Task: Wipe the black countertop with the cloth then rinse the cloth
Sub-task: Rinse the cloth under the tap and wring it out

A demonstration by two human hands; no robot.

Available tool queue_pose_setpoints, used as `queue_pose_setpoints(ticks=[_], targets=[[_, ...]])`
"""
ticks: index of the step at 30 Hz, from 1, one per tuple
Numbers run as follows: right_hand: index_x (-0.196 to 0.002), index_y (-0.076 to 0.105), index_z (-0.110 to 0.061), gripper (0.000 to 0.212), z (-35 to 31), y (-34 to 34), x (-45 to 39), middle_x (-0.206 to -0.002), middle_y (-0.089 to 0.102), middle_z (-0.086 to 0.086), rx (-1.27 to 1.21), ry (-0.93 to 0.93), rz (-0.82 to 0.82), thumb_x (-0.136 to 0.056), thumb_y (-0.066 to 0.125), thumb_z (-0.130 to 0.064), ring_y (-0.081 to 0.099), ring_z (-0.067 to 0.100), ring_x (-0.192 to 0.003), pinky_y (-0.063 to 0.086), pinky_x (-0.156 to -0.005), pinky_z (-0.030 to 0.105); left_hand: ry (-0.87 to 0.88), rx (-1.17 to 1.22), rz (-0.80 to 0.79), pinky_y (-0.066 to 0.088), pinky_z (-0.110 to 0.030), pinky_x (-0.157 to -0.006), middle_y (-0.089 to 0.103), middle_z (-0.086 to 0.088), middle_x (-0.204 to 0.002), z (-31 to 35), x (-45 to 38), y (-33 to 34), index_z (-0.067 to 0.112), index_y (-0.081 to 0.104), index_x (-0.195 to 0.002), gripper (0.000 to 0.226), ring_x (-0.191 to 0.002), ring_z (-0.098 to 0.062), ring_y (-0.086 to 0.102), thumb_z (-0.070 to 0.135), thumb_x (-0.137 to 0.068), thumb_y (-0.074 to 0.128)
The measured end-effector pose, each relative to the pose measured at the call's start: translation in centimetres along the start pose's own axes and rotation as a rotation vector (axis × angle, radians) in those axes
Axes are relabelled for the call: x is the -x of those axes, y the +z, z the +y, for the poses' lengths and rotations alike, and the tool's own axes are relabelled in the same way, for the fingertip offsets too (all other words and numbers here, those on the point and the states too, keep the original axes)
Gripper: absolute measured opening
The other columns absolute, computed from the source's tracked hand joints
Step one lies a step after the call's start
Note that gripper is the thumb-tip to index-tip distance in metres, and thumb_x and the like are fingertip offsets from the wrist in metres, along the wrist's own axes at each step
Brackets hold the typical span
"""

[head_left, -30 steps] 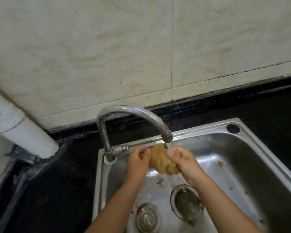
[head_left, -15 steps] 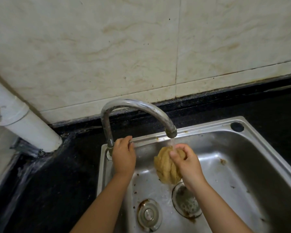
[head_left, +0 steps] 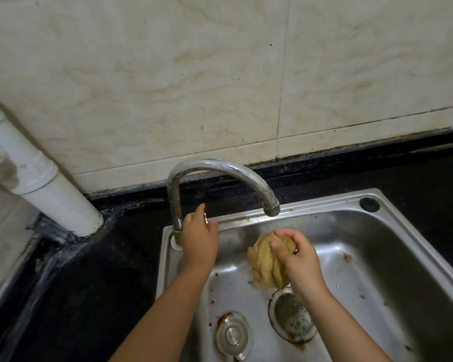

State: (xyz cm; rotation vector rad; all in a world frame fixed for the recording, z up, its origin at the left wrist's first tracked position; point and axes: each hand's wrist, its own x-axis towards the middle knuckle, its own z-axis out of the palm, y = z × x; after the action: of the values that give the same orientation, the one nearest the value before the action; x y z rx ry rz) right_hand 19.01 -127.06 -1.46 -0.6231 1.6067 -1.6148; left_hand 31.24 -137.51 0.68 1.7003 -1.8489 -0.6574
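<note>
Steel sink (head_left: 392,257) set in black countertop (head_left: 94,296); curved faucet (head_left: 220,168) over basin. L hand (head_left: 200,240) at faucet base, fingers loosely extended, w/ no firm grasp visible. R hand (head_left: 297,259) grips bunched tan cloth (head_left: 263,262), held above drain strainer (head_left: 293,318), below spout.

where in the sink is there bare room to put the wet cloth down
Bare steel lies right of the strainer drain, toward the sink right wall. The left side is crowded: drain plug, left hand by the faucet. The right hand grips the cloth.
</note>
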Motion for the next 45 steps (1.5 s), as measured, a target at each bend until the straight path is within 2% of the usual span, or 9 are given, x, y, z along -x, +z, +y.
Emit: queue_pose_setpoints(ticks=[5,11,16,22,28,33,37,41,45], targets=[[-0.08,0.057,-0.024,0.027,-1.5,-0.8,1.4,-0.08,0.061,-0.001,-0.015,0.009,-0.031,-0.09,0.052,0.001,0.059,0.014,-0.075,0.051,-0.069,0.023,0.051,0.105,-0.211,0.04,-0.031,-0.096,0.045,-0.01,-0.135,-0.8,5.8,0.9,0.014,0.041,-0.137,0.051,-0.119,-0.022,0.049,0.024,-0.09,0.058],[-0.084,0.057,-0.02,0.019,-3.5,-3.8,4.0,-0.08,0.062,-0.003,-0.073,-0.047,-0.16,-0.084,0.058,-0.001,0.061,0.001,-0.069,0.051,-0.064,0.017,-0.087,0.723,-0.741,0.045,-0.009,-0.083,0.043,-0.003,-0.131,0.2,10.5,2.1,0.014,0.02,-0.143,0.074,-0.12,-0.014,0.045,0.004,-0.084,0.064],[-0.098,0.056,-0.017,0.026,-4.8,-7.4,5.9,-0.088,0.063,-0.003,-0.088,-0.029,-0.242,-0.072,0.056,-0.017,0.062,0.004,-0.079,0.053,-0.072,0.019,-0.055,0.758,-0.842,0.047,-0.036,-0.098,0.055,-0.001,-0.124,2.5,13.1,2.6,0.026,0.036,-0.129,0.095,-0.114,-0.016,0.055,0.038,-0.044,0.078],[-0.114,0.056,-0.014,0.045,-6.8,-12.6,5.4,-0.106,0.05,-0.001,0.557,-0.076,-0.288,-0.079,0.056,0.014,0.053,0.011,-0.1,0.041,-0.08,0.006,0.109,0.204,-0.842,0.047,-0.026,-0.077,0.062,0.001,-0.09,6.6,14.7,3.4,0.023,0.057,-0.078,0.014,-0.091,-0.019,0.061,0.022,-0.07,0.069],[-0.102,0.067,-0.005,0.024,-8.1,-17.2,4.3,-0.095,0.057,0.009,1.241,-0.216,-0.597,-0.08,0.058,-0.006,0.053,0.02,-0.096,0.037,-0.078,0.019,0.161,0.068,-0.942,0.042,-0.01,-0.069,0.059,-0.004,-0.111,9.9,15.8,3.5,0.006,0.057,-0.116,0.027,-0.096,-0.011,0.053,0.014,-0.09,0.053],[-0.099,0.064,-0.006,0.019,-8.7,-20.0,3.6,-0.098,0.038,-0.014,1.137,-0.328,-0.595,-0.081,0.066,-0.013,0.041,0.005,-0.095,0.025,-0.076,0.006,0.085,0.132,-0.99,0.045,-0.032,-0.091,0.053,-0.007,-0.116,11.7,16.6,3.9,0.011,0.046,-0.119,0.034,-0.106,-0.018,0.052,0.0,-0.087,0.048],[-0.097,0.057,-0.011,0.015,-9.7,-21.1,3.6,-0.105,0.054,-0.001,0.896,-0.266,-0.624,-0.084,0.061,-0.006,0.053,0.007,-0.087,0.038,-0.074,0.011,0.058,0.262,-1.056,0.048,-0.016,-0.085,0.056,0.002,-0.114,13.2,17.2,4.2,0.018,0.048,-0.122,0.048,-0.102,-0.008,0.056,0.006,-0.08,0.067],[-0.087,0.04,-0.033,0.036,-10.1,-21.7,3.0,-0.079,0.053,-0.001,0.65,-0.135,-0.587,-0.086,0.056,-0.002,0.051,0.011,-0.065,0.046,-0.062,0.029,0.265,-0.057,-0.796,0.044,-0.013,-0.071,0.062,0.002,-0.108,15.0,17.6,4.9,0.015,0.055,-0.112,0.037,-0.089,-0.007,0.056,0.02,-0.079,0.071],[-0.103,0.053,-0.024,0.029,-10.5,-21.3,2.4,-0.081,0.051,-0.011,0.603,-0.069,-0.594,-0.089,0.045,0.001,0.05,0.002,-0.069,0.042,-0.055,0.01,0.432,-0.406,-0.546,0.044,-0.031,-0.082,0.056,-0.005,-0.119,16.7,17.9,4.4,0.016,0.035,-0.132,0.05,-0.105,-0.022,0.056,0.037,-0.09,0.055]])
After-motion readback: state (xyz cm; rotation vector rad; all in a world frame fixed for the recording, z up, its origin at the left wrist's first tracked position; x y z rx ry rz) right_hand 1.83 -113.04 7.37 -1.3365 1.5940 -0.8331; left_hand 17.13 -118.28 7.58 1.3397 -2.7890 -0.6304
